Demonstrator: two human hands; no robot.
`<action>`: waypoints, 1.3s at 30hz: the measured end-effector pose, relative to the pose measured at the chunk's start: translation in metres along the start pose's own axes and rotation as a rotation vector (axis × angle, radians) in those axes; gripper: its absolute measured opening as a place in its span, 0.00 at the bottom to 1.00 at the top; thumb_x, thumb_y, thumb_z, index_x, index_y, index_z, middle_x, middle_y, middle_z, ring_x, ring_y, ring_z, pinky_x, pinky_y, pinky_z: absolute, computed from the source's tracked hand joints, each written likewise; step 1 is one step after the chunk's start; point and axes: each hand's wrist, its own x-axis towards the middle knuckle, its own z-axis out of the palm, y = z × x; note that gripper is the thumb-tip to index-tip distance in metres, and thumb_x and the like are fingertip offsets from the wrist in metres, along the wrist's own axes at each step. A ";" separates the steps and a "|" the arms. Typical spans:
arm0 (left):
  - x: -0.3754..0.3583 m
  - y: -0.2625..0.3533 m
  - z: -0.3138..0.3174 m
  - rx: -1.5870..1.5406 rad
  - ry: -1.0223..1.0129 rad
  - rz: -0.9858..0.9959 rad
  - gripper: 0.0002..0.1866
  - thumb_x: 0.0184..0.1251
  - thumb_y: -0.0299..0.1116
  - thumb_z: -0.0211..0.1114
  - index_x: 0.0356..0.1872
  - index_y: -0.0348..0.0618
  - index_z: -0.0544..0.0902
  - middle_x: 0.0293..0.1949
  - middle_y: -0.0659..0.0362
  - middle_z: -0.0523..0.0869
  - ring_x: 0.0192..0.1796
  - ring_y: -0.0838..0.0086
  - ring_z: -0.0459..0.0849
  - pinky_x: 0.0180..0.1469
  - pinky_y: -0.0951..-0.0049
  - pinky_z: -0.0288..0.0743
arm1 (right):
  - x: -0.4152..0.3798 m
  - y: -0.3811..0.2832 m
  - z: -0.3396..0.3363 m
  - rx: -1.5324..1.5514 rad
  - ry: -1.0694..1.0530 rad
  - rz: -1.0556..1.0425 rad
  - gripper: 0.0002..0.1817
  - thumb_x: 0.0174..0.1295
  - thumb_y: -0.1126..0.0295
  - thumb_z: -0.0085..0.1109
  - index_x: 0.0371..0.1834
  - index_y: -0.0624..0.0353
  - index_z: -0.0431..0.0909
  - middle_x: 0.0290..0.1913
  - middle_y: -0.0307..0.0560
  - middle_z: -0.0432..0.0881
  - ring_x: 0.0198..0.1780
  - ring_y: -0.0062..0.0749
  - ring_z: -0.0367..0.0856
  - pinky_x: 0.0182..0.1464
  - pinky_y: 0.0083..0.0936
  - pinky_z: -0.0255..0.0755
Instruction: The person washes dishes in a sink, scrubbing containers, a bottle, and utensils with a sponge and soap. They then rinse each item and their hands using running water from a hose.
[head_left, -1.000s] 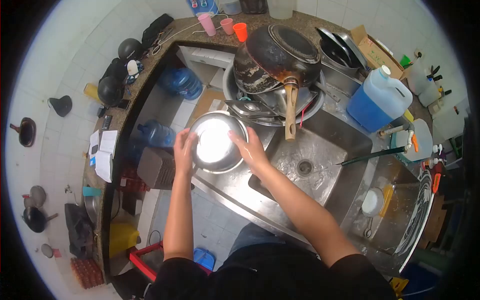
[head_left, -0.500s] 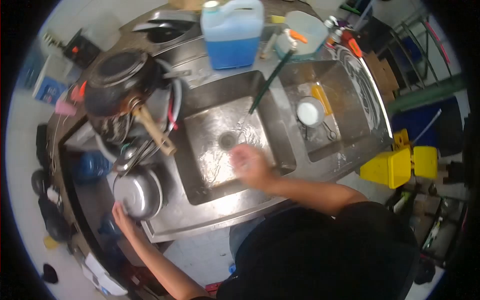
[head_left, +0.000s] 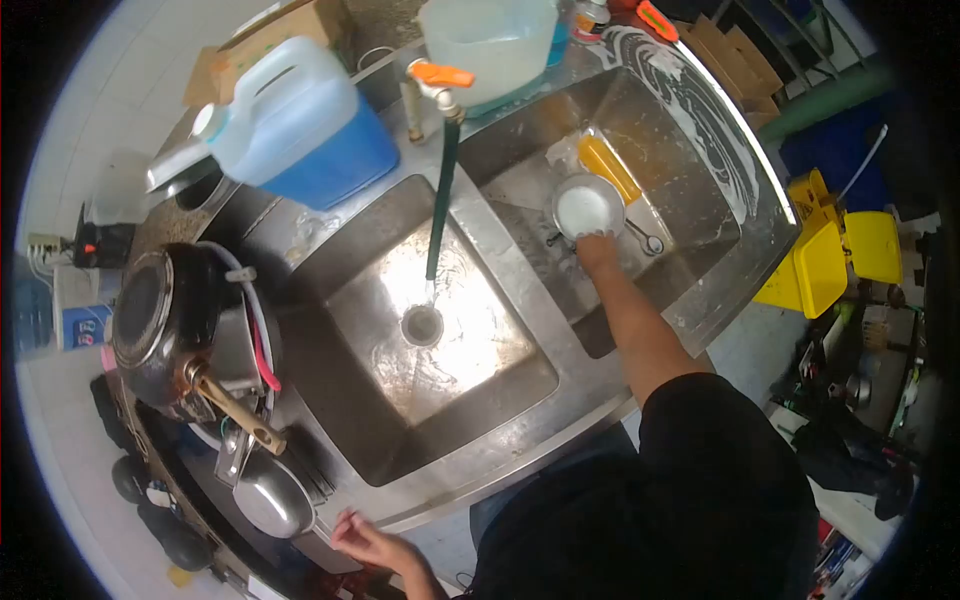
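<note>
In the right basin a small round metal bowl (head_left: 588,208) holds white suds. My right hand (head_left: 597,252) reaches down to its near rim; the fingers are mostly hidden, so their grip does not show. At the lower left, my left hand (head_left: 365,543) is off the counter with loosely bent fingers and nothing in it. Just beyond that hand lies a shiny metal bowl (head_left: 275,495), tilted among the stacked cookware. Beside the suds bowl are a yellow object (head_left: 608,168) and a metal utensil with a round end (head_left: 645,240).
Water runs from a green hose (head_left: 442,205) on the orange-handled tap (head_left: 440,76) into the left basin (head_left: 350,420). A jug of blue liquid (head_left: 310,135) and a translucent tub (head_left: 490,45) stand behind. A blackened pan (head_left: 160,310) tops the pile at left.
My right hand has moved from the left basin to the suds bowl in the right basin. My left hand has come away from the shiny metal bowl. The view has shifted.
</note>
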 end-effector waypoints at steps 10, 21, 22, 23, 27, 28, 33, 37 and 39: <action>-0.018 0.060 0.154 -0.395 -0.774 -0.148 0.05 0.74 0.25 0.62 0.46 0.40 0.75 0.42 0.59 0.82 0.45 0.77 0.80 0.53 0.75 0.73 | -0.013 0.076 -0.071 1.127 0.397 0.595 0.15 0.72 0.66 0.50 0.54 0.60 0.81 0.50 0.61 0.86 0.52 0.51 0.85 0.59 0.45 0.72; 0.015 0.019 0.211 -0.358 -0.760 -0.476 0.09 0.79 0.39 0.58 0.46 0.45 0.79 0.41 0.63 0.82 0.44 0.76 0.81 0.50 0.70 0.75 | -0.193 -0.064 -0.288 1.719 -0.019 -0.056 0.12 0.77 0.61 0.53 0.41 0.57 0.78 0.30 0.37 0.79 0.27 0.22 0.76 0.31 0.24 0.74; 0.022 -0.008 0.212 -0.380 -0.679 -0.611 0.14 0.80 0.46 0.54 0.48 0.48 0.80 0.45 0.63 0.85 0.45 0.75 0.83 0.48 0.67 0.76 | -0.198 -0.106 -0.274 1.620 0.094 -0.217 0.12 0.77 0.62 0.53 0.39 0.59 0.77 0.28 0.40 0.77 0.28 0.26 0.78 0.33 0.28 0.74; 0.026 -0.033 0.212 -0.500 -0.541 -0.739 0.15 0.80 0.46 0.53 0.51 0.47 0.80 0.50 0.61 0.86 0.48 0.72 0.84 0.47 0.65 0.76 | -0.192 -0.147 -0.246 1.563 0.165 -0.367 0.15 0.78 0.62 0.49 0.35 0.61 0.75 0.26 0.43 0.75 0.31 0.29 0.76 0.37 0.30 0.71; 0.044 -0.152 0.236 -0.220 -0.470 -0.522 0.18 0.81 0.43 0.53 0.59 0.42 0.77 0.56 0.55 0.84 0.56 0.64 0.82 0.57 0.61 0.75 | -0.109 -0.293 -0.109 1.332 0.005 -0.059 0.15 0.77 0.61 0.48 0.41 0.62 0.78 0.42 0.62 0.83 0.46 0.57 0.81 0.50 0.47 0.71; 0.040 -0.137 0.244 -0.006 -0.510 -0.224 0.18 0.79 0.35 0.55 0.63 0.38 0.75 0.59 0.51 0.82 0.60 0.60 0.80 0.63 0.61 0.71 | -0.083 -0.319 -0.076 1.319 -0.028 0.048 0.17 0.77 0.59 0.46 0.47 0.62 0.79 0.48 0.63 0.83 0.52 0.60 0.80 0.55 0.48 0.72; 0.035 -0.030 0.317 0.157 -0.868 0.688 0.21 0.72 0.26 0.50 0.63 0.31 0.76 0.71 0.39 0.71 0.75 0.42 0.66 0.77 0.45 0.53 | -0.023 -0.315 -0.074 1.808 -0.347 0.517 0.17 0.72 0.64 0.51 0.55 0.64 0.78 0.48 0.59 0.85 0.46 0.43 0.85 0.48 0.41 0.77; 0.064 -0.028 0.379 0.053 -1.102 0.906 0.22 0.69 0.32 0.56 0.64 0.45 0.77 0.70 0.45 0.74 0.72 0.47 0.72 0.74 0.44 0.59 | -0.023 -0.280 -0.067 2.011 -0.394 1.104 0.24 0.78 0.54 0.42 0.54 0.65 0.79 0.55 0.59 0.83 0.48 0.47 0.86 0.49 0.44 0.77; 0.071 -0.018 0.397 0.243 -1.158 0.717 0.23 0.67 0.37 0.59 0.63 0.45 0.77 0.69 0.45 0.75 0.69 0.47 0.75 0.71 0.46 0.64 | -0.034 -0.278 -0.054 1.590 -0.126 0.996 0.26 0.77 0.52 0.45 0.50 0.68 0.81 0.49 0.62 0.86 0.48 0.50 0.87 0.49 0.43 0.78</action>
